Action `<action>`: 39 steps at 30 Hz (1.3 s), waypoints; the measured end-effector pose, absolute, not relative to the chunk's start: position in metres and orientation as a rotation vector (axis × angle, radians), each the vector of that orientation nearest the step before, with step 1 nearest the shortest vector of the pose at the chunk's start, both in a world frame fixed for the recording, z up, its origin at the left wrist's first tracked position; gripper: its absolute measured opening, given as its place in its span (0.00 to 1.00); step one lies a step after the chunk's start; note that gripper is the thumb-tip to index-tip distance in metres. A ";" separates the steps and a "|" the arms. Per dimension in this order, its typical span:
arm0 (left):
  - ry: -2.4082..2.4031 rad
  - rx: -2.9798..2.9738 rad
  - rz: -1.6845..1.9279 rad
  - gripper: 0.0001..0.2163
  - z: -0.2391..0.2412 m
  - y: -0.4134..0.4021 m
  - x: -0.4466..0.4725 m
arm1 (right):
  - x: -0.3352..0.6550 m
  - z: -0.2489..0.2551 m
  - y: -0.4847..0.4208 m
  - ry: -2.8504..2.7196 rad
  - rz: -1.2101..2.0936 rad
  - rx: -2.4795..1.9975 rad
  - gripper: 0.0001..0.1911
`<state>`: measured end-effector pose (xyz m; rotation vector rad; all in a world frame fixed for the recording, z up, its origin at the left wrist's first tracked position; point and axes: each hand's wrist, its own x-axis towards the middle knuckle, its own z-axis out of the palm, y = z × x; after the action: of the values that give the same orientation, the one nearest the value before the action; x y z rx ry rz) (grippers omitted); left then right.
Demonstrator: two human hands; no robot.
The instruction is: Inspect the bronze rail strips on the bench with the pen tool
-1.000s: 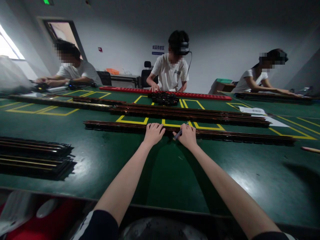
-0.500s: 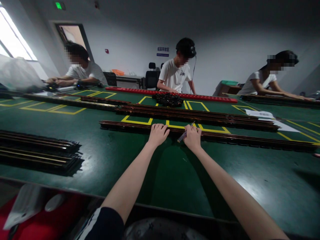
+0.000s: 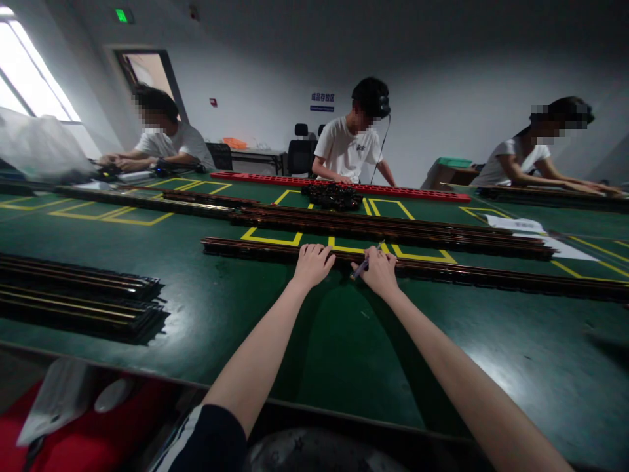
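A long dark strip (image 3: 481, 275) with coppery edges lies across the green table in front of me. My left hand (image 3: 312, 263) rests on its near edge, fingers bent down over it. Just to the right, my right hand (image 3: 379, 270) grips a thin pen-like tool (image 3: 362, 265) whose tip points at the strip. Both arms reach far forward over the table.
More long strips (image 3: 393, 226) lie behind the near one, and a stack of them (image 3: 73, 298) sits at my left. A red rail (image 3: 403, 191) and a black pile of parts (image 3: 333, 194) are at the far side. Three people work at the table's far edge.
The view has shifted a little to the right and down. Both hands stay on the same spot of the strip; the person opposite has turned their head sideways.
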<state>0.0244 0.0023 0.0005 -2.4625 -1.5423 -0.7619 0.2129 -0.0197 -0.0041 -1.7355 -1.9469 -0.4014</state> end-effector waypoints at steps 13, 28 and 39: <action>-1.524 -2.449 -0.776 0.19 -0.002 0.003 0.024 | 0.203 0.002 -0.025 -1.967 -0.514 -1.723 0.07; -1.551 -2.475 -0.792 0.21 -0.001 0.003 0.023 | 0.217 -0.003 -0.021 -1.971 -0.279 -1.629 0.13; -1.551 -2.474 -0.786 0.20 0.000 0.001 0.024 | 0.219 -0.006 -0.020 -2.049 -0.287 -1.578 0.05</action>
<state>0.0239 0.0008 0.0001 -2.4738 -1.5515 -0.7861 0.2191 -0.0204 -0.0062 -1.5779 -2.0485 -0.2873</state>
